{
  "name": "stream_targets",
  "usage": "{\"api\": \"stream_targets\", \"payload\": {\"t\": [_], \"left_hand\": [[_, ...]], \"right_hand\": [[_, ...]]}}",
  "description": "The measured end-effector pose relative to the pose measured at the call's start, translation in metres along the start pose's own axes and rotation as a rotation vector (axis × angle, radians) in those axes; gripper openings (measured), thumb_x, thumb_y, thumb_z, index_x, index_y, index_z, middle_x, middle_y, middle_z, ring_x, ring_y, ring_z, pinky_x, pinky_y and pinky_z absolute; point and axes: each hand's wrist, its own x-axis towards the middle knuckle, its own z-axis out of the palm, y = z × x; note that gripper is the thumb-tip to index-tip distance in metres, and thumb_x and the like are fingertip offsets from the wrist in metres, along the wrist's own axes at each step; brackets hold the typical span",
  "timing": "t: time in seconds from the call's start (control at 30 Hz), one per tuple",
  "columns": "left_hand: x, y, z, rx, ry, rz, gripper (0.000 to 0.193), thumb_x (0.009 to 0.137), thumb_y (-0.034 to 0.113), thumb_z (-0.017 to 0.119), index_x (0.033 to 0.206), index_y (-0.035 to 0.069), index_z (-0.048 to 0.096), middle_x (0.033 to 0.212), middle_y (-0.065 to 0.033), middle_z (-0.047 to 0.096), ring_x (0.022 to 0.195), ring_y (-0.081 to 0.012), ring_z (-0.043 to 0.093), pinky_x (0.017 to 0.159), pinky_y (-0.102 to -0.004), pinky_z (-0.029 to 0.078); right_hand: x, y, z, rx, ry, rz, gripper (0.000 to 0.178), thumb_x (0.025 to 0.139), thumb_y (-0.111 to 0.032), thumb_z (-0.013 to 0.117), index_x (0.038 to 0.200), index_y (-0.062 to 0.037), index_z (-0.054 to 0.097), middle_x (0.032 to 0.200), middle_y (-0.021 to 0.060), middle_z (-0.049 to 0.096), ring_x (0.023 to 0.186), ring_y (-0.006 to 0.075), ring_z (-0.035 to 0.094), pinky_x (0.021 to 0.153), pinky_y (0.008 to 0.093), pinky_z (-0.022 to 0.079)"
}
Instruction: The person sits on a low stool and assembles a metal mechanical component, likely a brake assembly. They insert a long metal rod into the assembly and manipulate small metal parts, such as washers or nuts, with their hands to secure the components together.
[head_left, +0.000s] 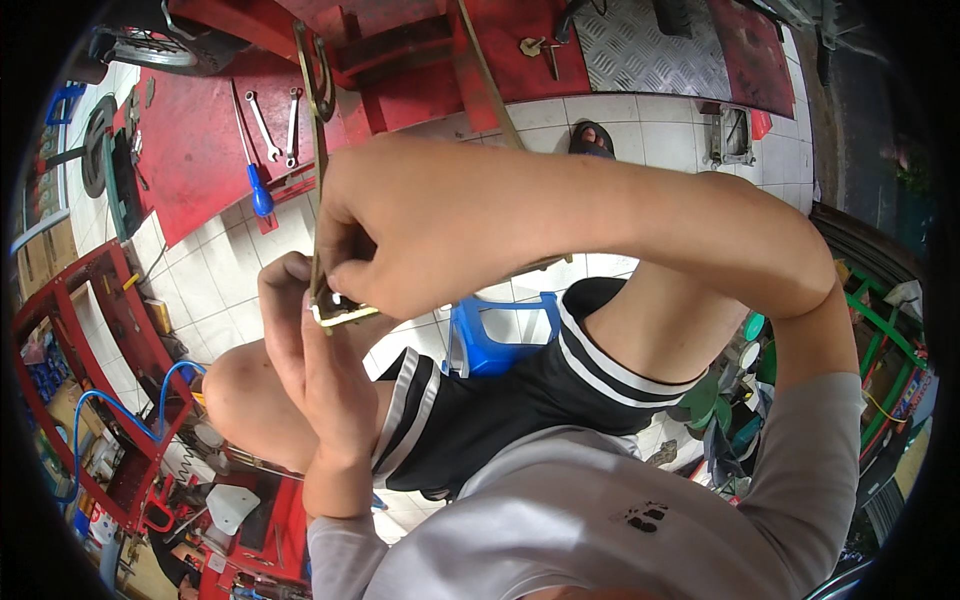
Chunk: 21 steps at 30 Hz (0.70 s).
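Note:
A long, narrow, brownish metal frame (319, 170) stretches away from me over the red work platform, and both my hands are at its near corner. My left hand (335, 370) supports that corner from below and the left, its fingers curled around the metal. From above, my right hand (405, 225) reaches across with bent fingers pinched at the same corner. A bright yellowish edge of the frame shows between the hands. Whether a small part sits under my right fingertips is hidden. The frame's other long bar passes behind my right forearm.
On the red platform (190, 150) lie a blue-handled screwdriver (261, 192) and two wrenches (263, 127). A blue plastic stool (500, 335) stands below me. At left is a red metal rack (115, 470) with a blue hose; a green rack (885, 320) stands at right.

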Motion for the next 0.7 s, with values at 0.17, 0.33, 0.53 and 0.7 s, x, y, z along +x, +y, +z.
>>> {"api": "stream_targets", "payload": {"t": [0.17,0.33,0.53,0.7], "left_hand": [[0.000,0.006,0.004,-0.017,0.045,-0.073,0.018,0.095,0.011,0.043,0.108,-0.002,0.043,0.101,-0.0070,0.048,0.093,-0.0115,0.049,0.085,-0.0240,0.040],[-0.003,0.005,-0.008,-0.056,0.035,-0.048,0.017,0.093,0.009,0.046,0.107,-0.001,0.046,0.105,-0.0090,0.051,0.094,-0.0131,0.051,0.087,-0.0266,0.041],[-0.007,0.011,-0.011,0.026,-0.013,0.035,0.020,0.093,0.008,0.048,0.109,-0.004,0.050,0.103,-0.0107,0.054,0.100,-0.0170,0.052,0.094,-0.0298,0.038],[-0.008,0.013,-0.018,0.047,-0.030,0.005,0.018,0.093,0.008,0.051,0.106,-0.003,0.054,0.099,-0.0076,0.056,0.093,-0.0120,0.050,0.084,-0.0261,0.038]], "right_hand": [[-0.002,0.003,-0.002,-0.022,0.088,-0.097,0.023,0.077,-0.020,0.063,0.081,0.0013,0.071,0.069,0.0132,0.067,0.060,0.0198,0.063,0.058,0.0320,0.049],[0.000,0.012,-0.021,-0.201,0.196,-0.166,0.026,0.078,-0.023,0.065,0.086,0.0006,0.070,0.071,0.0142,0.067,0.061,0.0217,0.064,0.061,0.0332,0.051],[-0.019,0.084,-0.094,-0.687,0.691,-0.056,0.021,0.081,-0.017,0.063,0.078,0.0034,0.067,0.068,0.0167,0.066,0.064,0.0229,0.067,0.064,0.0319,0.054],[-0.002,0.177,-0.126,-0.533,0.823,0.258,0.027,0.080,-0.027,0.063,0.088,-0.0023,0.069,0.074,0.0169,0.067,0.067,0.0268,0.068,0.065,0.0371,0.053]]}}
